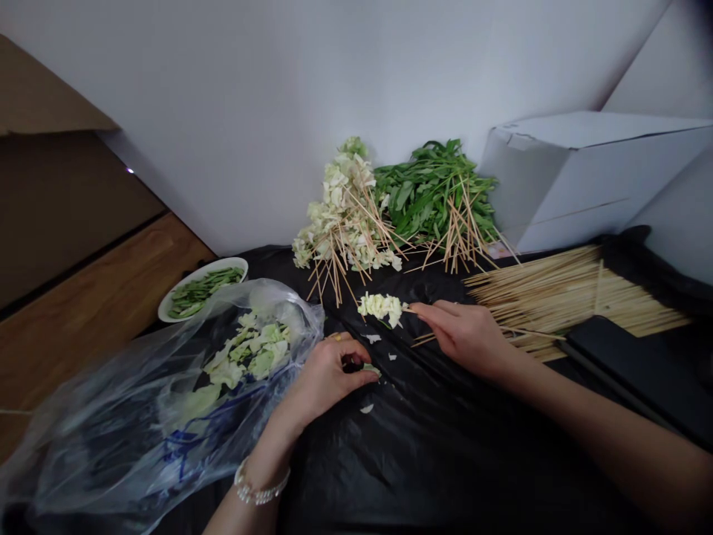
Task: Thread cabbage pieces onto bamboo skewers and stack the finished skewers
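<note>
My right hand [465, 333] pinches a thin bamboo skewer threaded with pale cabbage pieces [383, 307] and holds it just above the black plastic sheet [423, 446]. My left hand [328, 375], with a bead bracelet at the wrist, has its fingers curled and pinches a small piece of cabbage [370, 369] near the mouth of a clear plastic bag [139, 401] that holds cut cabbage leaves [250, 355]. A few cabbage scraps lie on the sheet between my hands.
At the back lie a pile of cabbage skewers [345, 215] and a pile of green-leaf skewers [434, 197]. A bundle of bare skewers [568, 297] lies at right, below a white cardboard box [590, 174]. A white bowl of green strips [200, 286] stands at left.
</note>
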`<state>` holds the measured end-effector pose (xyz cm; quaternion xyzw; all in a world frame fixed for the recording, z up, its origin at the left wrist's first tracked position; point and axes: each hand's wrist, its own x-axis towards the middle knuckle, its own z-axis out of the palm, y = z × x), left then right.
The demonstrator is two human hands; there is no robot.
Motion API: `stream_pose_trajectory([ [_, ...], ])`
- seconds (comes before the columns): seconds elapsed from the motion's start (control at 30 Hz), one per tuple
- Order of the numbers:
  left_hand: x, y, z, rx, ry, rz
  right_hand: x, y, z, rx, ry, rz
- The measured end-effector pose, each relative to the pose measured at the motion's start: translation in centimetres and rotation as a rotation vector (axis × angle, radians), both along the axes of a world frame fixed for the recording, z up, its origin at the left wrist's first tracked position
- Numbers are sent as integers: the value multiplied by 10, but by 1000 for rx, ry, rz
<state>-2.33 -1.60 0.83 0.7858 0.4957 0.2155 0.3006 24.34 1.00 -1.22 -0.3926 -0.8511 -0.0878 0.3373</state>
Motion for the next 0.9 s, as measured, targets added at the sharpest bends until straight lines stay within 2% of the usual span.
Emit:
stream_pose_trajectory([
  [0.17,0,0,-1,74,243,-58,-2,-2,0,10,-28,-9],
  [0.3,0,0,-3,91,233,-84,-3,-3,0,4,-36,-27],
  [0.4,-1,2,-3,68,102,-36,-3,-3,0,-9,-34,-36],
  [0.57,-3,8,-5,-102,-293,315,-3,-3,1,-12,-24,0],
  [0.73,-2,11,0,-272,-683,497,-4,-3,0,0,-47,8],
  [0.8,-4,11,4,-269,-723,526,-4,-3,0,5,-54,6],
  [0.9,-10,10,11,-269,-615,470,-4,-4,0,5,-55,-4],
])
